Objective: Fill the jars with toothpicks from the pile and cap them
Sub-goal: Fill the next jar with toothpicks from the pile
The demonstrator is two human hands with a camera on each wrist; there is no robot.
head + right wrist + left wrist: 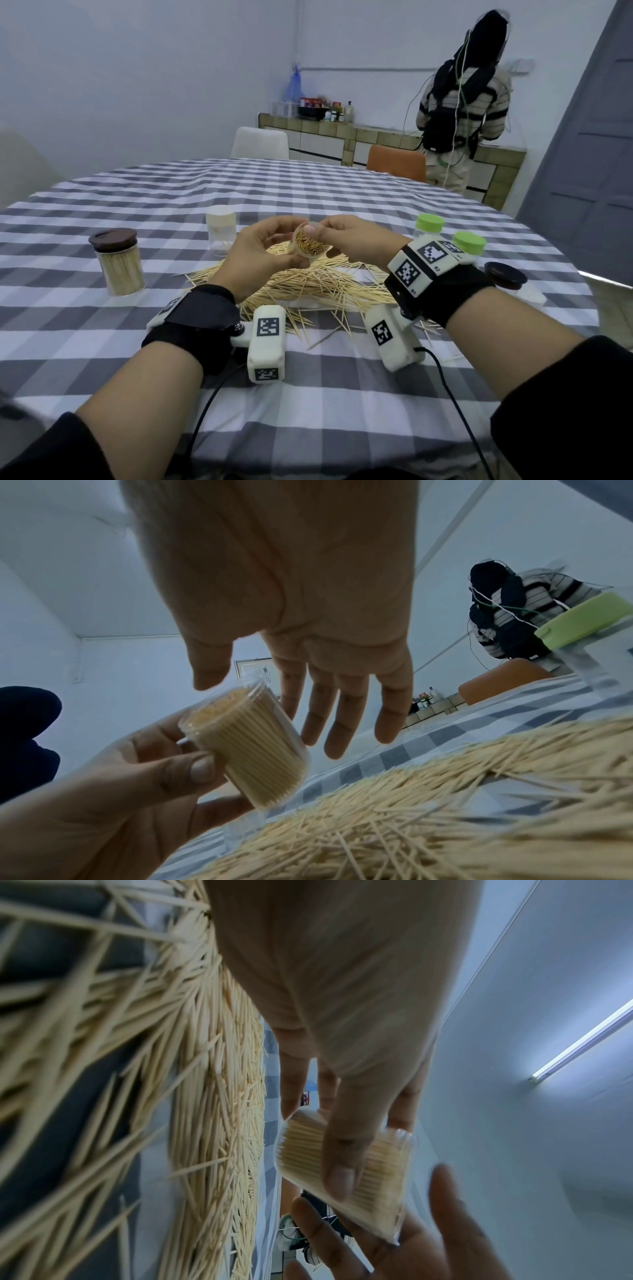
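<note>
A clear, uncapped jar packed full of toothpicks tilts above the loose toothpick pile on the table.

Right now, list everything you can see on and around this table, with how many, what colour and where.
open jar: one, clear, full of toothpicks, held above the pile
toothpick pile: one, pale wood, middle of the table
brown-lidded jar: one, clear, full, capped, left of the pile
uncapped jar: one, clear, behind the pile, few toothpicks inside
green-lidded jars: two, clear, right of the pile
loose brown lid: one, dark brown, far right
tablecloth: one, grey and white check
chairs: two, white and orange, far side
other person: one, striped top, at the back counter
left hand: grips the open jar
right hand: fingers extended at the jar's mouth, thumb at the rim
</note>
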